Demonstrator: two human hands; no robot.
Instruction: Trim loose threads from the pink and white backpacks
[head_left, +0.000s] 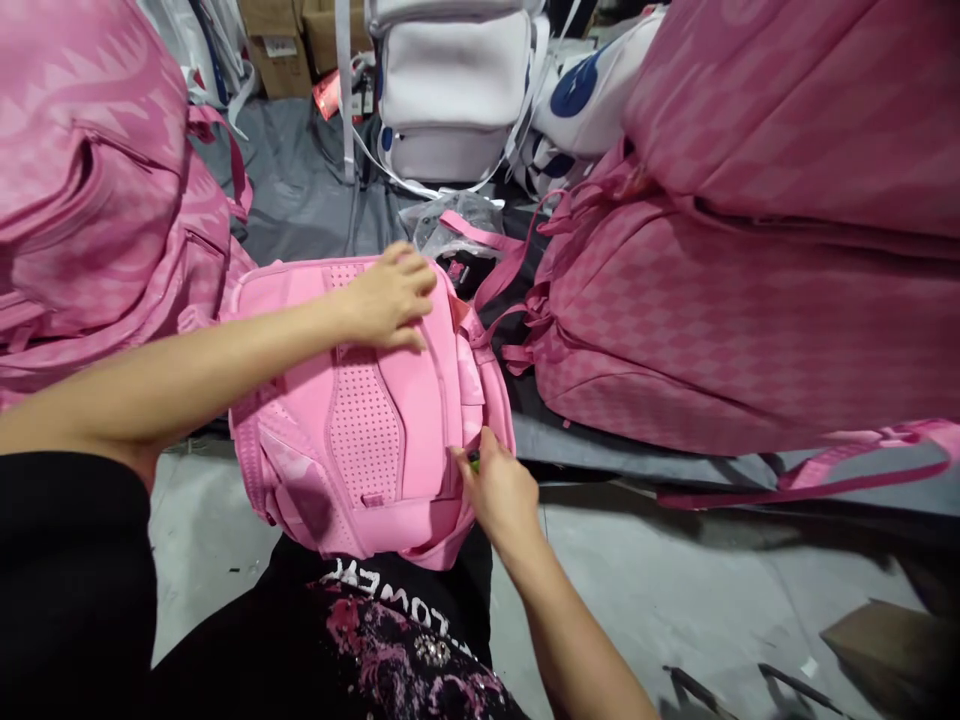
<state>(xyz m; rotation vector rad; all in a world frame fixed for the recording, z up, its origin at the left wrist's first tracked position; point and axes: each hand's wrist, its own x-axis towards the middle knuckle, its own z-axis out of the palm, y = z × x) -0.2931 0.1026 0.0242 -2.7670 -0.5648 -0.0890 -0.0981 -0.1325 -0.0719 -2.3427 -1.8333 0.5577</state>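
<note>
A pink backpack [431, 390] lies across my front with its padded, perforated back panel facing up. My left hand [390, 300] rests on the upper part of that panel, fingers spread and slightly bent, gripping nothing. At the backpack's right side, my right hand [501, 490] is closed around a small green and black object [474, 461]. Most of that object is hidden by the fingers, so its kind does not show. Pink straps [502, 270] trail from the backpack's upper right.
Stacked pink checkered backpacks [720, 330] rise on the right, and more pink backpacks [127, 200] stand at left. White backpacks [454, 80] sit at the back near cardboard boxes [277, 50]. A clear plastic bag [457, 220] lies on the dark grey cover [300, 190].
</note>
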